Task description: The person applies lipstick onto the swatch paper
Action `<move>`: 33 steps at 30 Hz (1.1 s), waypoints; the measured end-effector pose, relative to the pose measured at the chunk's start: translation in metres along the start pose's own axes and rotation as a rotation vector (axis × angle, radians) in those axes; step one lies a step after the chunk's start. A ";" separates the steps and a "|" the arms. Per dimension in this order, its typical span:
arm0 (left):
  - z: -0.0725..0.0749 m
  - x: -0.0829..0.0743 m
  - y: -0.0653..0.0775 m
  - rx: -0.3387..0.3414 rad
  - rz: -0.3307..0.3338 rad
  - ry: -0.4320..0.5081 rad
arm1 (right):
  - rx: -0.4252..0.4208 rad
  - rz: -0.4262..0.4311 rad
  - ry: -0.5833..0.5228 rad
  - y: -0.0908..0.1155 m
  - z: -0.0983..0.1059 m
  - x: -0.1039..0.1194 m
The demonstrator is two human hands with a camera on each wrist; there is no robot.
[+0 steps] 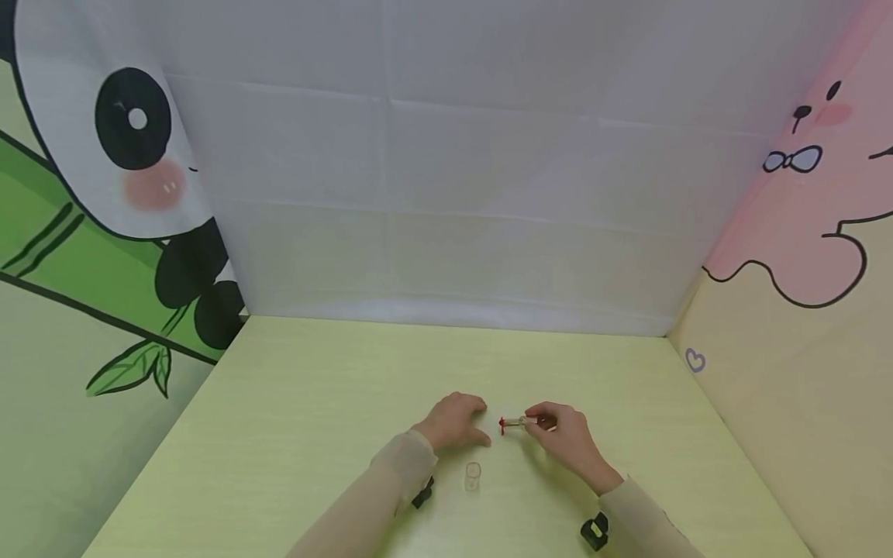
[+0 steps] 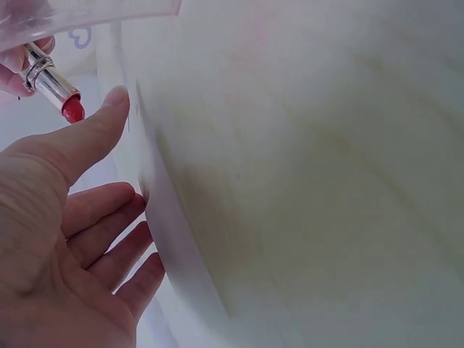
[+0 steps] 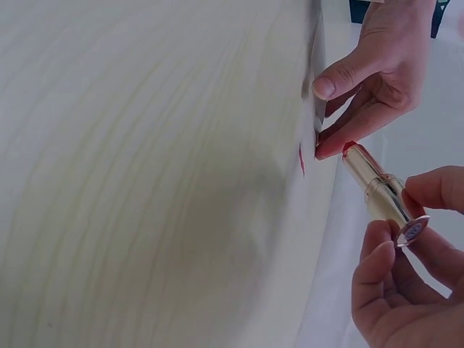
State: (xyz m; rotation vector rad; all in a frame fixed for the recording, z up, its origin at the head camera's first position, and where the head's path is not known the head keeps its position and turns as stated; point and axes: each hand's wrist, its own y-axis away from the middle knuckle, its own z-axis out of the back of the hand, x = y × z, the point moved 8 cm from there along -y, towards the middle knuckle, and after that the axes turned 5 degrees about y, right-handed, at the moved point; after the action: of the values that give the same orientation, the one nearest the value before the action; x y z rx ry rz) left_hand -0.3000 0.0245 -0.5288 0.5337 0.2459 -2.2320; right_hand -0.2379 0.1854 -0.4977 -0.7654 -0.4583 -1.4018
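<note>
Smoothly cylindrical gold lipstick point(image 3: 378, 187), thin sheet point(image 2: 174, 239)

Sleeves pale beige, long, plain: left sleeve point(image 1: 364, 502), right sleeve point(image 1: 645, 515), both reaching the wrist. Hands bare. Left wrist camera point(image 1: 422, 494) black, small, blocky. Right wrist camera point(image 1: 589, 534) likewise black, angular, with a pale patch near its middle.

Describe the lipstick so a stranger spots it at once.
Start at the pale yellow table and find the person's right hand over it. Pinched there is the lipstick, a slim gold-toned tube pointing toward the left hand. Its metallic case and bare red tip set it apart from the small clear container on the table.
</note>
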 end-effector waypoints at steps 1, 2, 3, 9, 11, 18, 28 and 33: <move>0.000 0.000 0.000 -0.004 -0.001 0.002 | 0.000 0.002 0.002 0.000 0.000 0.000; -0.001 0.001 0.000 -0.008 -0.002 -0.001 | 0.000 0.003 0.003 0.000 0.000 0.000; -0.001 0.001 0.000 -0.012 -0.004 -0.002 | 0.001 0.005 0.003 -0.001 0.000 0.000; -0.001 0.002 -0.001 -0.033 -0.006 0.020 | -0.004 0.006 0.005 -0.004 -0.001 -0.002; -0.001 0.002 -0.001 -0.035 0.000 0.026 | -0.007 0.007 0.007 -0.004 -0.001 -0.002; 0.000 0.005 0.002 -0.048 0.005 -0.003 | -0.007 0.021 0.003 -0.006 -0.004 -0.002; 0.011 0.015 0.013 -0.080 -0.015 -0.025 | -0.008 0.023 0.006 -0.007 -0.011 -0.001; 0.014 0.022 0.020 -0.095 -0.017 0.009 | 0.003 0.028 -0.009 -0.009 -0.015 0.004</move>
State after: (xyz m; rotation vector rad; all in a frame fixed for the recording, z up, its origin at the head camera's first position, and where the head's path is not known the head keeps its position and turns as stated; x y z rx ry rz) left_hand -0.3020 -0.0078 -0.5260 0.4925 0.3599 -2.2222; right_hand -0.2488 0.1722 -0.5031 -0.7737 -0.4551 -1.3723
